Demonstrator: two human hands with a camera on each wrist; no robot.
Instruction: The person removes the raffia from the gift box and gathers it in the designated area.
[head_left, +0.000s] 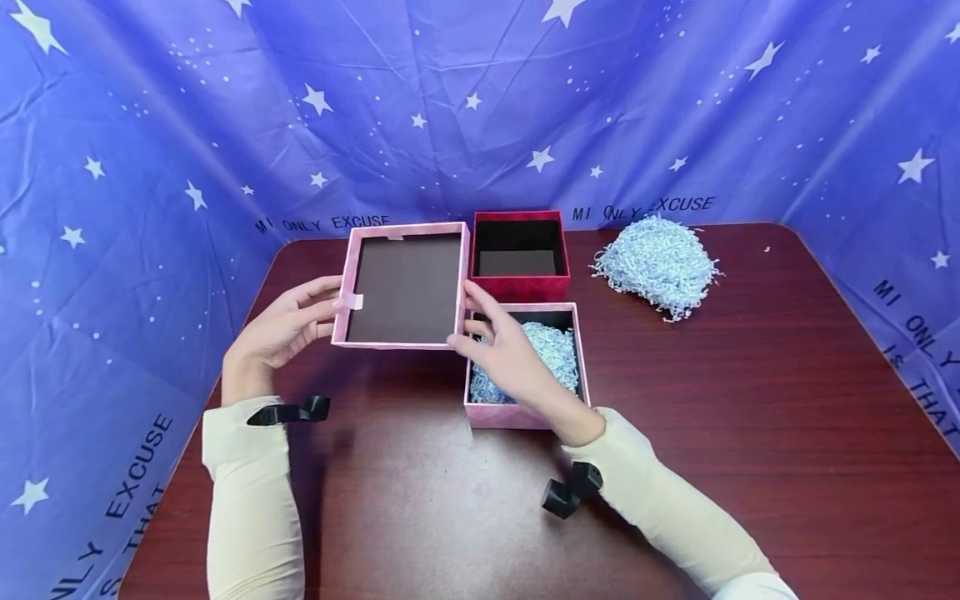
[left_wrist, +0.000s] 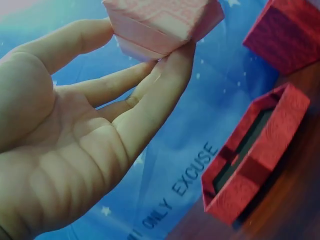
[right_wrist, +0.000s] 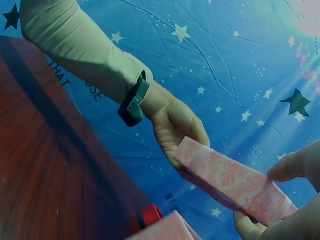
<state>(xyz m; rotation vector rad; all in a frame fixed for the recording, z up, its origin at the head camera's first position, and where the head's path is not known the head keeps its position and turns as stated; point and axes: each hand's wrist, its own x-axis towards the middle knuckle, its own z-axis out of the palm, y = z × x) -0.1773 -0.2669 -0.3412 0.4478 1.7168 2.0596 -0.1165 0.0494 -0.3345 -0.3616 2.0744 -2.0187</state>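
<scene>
Both hands hold up a pink patterned box lid (head_left: 408, 287), its dark inside facing the head camera and strips of clear tape on its rim. My left hand (head_left: 281, 329) grips the lid's left side, thumb and fingers on opposite faces in the left wrist view. On the other side, my right hand (head_left: 510, 354) pinches the lid near its lower right corner. Below the right hand stands an open pink box (head_left: 525, 415) with light blue shredded paper (head_left: 551, 350) inside; the hand and forearm cover part of it.
Behind the pink box is an open red box (head_left: 521, 287), dark inside. A red lid (left_wrist: 270, 160) lies on the table, hidden behind the pink lid in the head view. A heap of light blue shredded paper (head_left: 660, 262) sits at the back right. Starry blue cloth (head_left: 450, 108) surrounds the table.
</scene>
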